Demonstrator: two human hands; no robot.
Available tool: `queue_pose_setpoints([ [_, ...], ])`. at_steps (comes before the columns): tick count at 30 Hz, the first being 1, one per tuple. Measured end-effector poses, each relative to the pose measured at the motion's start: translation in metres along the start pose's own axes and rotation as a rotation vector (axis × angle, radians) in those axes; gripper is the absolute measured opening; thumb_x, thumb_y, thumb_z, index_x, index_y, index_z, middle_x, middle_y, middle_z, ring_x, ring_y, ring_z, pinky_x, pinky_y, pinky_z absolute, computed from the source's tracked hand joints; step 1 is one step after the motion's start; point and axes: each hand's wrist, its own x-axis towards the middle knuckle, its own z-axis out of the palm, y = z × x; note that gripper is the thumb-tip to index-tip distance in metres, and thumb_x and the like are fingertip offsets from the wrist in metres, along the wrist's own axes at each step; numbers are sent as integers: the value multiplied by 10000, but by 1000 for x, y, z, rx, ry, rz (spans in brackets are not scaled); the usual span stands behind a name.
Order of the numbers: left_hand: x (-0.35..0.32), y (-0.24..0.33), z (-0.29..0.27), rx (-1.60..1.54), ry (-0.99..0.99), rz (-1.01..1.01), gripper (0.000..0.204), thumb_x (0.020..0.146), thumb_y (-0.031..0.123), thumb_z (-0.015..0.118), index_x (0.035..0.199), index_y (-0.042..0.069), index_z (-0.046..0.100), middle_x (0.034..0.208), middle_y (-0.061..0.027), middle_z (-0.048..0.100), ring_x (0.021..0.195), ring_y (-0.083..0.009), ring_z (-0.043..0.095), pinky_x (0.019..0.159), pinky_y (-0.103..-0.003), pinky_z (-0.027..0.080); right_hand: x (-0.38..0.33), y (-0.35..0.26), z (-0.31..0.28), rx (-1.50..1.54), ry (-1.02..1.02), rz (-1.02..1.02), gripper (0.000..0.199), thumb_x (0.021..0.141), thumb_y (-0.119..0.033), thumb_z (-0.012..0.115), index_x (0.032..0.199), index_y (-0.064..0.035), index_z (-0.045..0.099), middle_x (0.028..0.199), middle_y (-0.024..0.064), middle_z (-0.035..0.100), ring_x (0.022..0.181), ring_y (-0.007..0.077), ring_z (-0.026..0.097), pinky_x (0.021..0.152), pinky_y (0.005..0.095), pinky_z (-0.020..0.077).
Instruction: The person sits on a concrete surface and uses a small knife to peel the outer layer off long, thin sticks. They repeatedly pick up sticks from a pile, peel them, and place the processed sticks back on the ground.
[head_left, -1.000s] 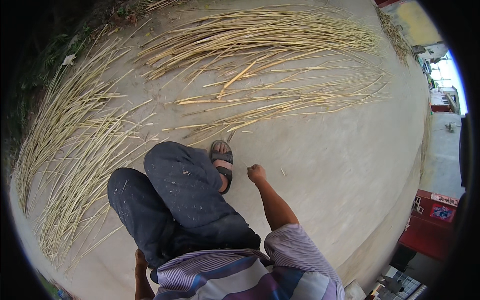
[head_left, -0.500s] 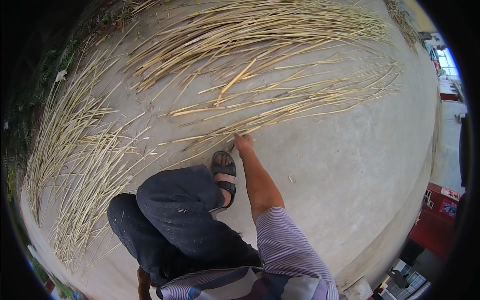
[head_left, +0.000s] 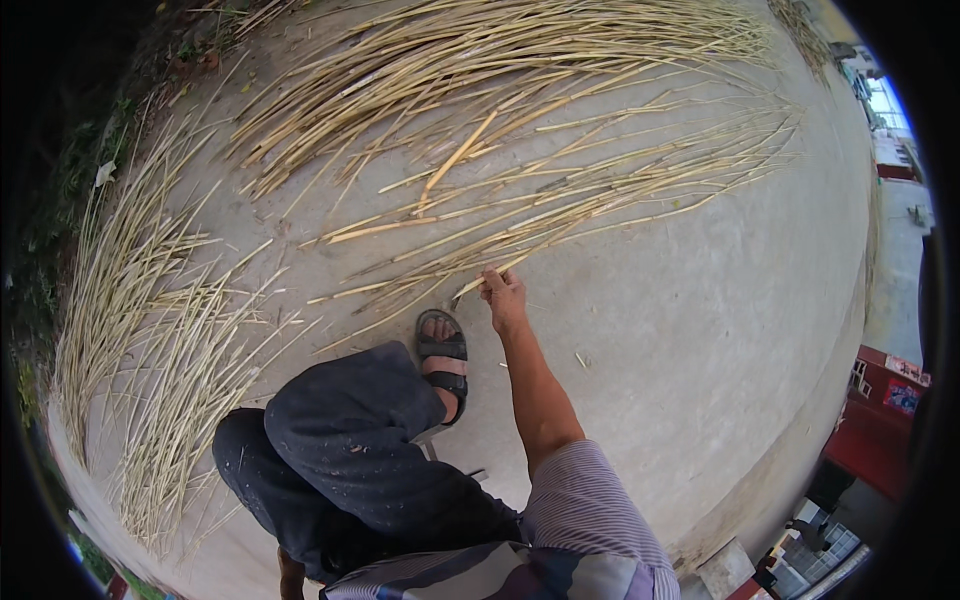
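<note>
My right hand (head_left: 505, 291) is low over the ground in front of my sandalled foot. Its fingers are closed in a pinch on a short tan stick (head_left: 468, 288) with a dark lower end; the kind of thing is too small to make out. Just beyond the fingertips lies a loose row of long dry stalks (head_left: 560, 222), the nearest touching or almost touching the hand. Of my left arm (head_left: 291, 574) only a bit of skin shows beside my knee at the lower left; the left hand itself is out of sight.
A thick heap of dry stalks (head_left: 480, 55) stretches across the far side. More thin stalks (head_left: 165, 360) are spread on the left, beside dark plants (head_left: 70, 190). Small stalk scraps (head_left: 582, 361) dot the concrete ground (head_left: 700, 330). Red furniture (head_left: 868, 430) stands at the far right.
My right hand has shifted slightly right and turned, so the pinching fingers and the short stick show more. The view has also moved a little; the stalks lie much as before.
</note>
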Motion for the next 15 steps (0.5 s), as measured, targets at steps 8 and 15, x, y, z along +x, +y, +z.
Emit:
queue_pose_setpoints([
  [8,1,39,13,-1,-67,115,287,820,177,703,1032,-7,639,971,-88,687,892,-149,615,753,-311,493,65,86,-67,-486,296,288,414,832,-378,696,933,14,614,816,129,666,643,168,588,565,287,469],
  [15,-5,12,8,-136,46,-78,373,809,211,728,1102,1,633,1012,-84,693,920,-156,626,770,-334,498,64,16,-5,-640,410,45,988,667,-647,759,1188,167,556,1234,299,580,1169,378,555,987,390,424],
])
